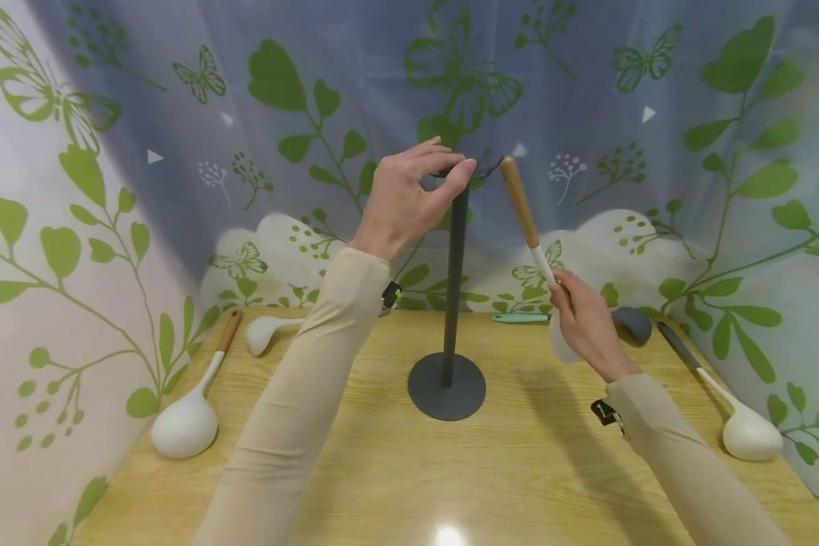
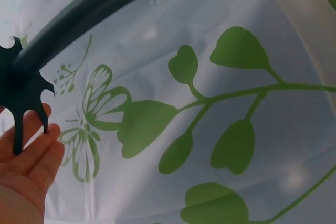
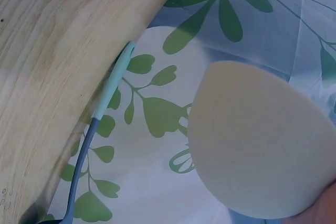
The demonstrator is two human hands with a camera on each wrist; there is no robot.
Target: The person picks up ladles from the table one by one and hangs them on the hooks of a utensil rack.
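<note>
A dark grey utensil stand (image 1: 456, 288) with a round base stands upright on the table. At its top, the left hand (image 1: 412, 189) pinches the hooked rack (image 2: 23, 87) between thumb and fingers. The right hand (image 1: 590, 322) grips the white shaft of a spatula (image 1: 521, 201), its wooden handle pointing up. The handle's end is close to a hook on the right side of the rack; whether they touch, I cannot tell. Below the right hand hangs the spatula's broad white blade (image 3: 262, 140), partly hidden by the hand in the head view.
On the table's (image 1: 382, 470) left lie a white ladle (image 1: 184, 428) with a wooden handle and a white utensil (image 1: 265, 332). A mint-handled dark ladle (image 3: 111, 90) lies along the back edge. To the right is a cream ladle (image 1: 751, 436). Leaf-patterned curtains (image 1: 355, 68) surround the table.
</note>
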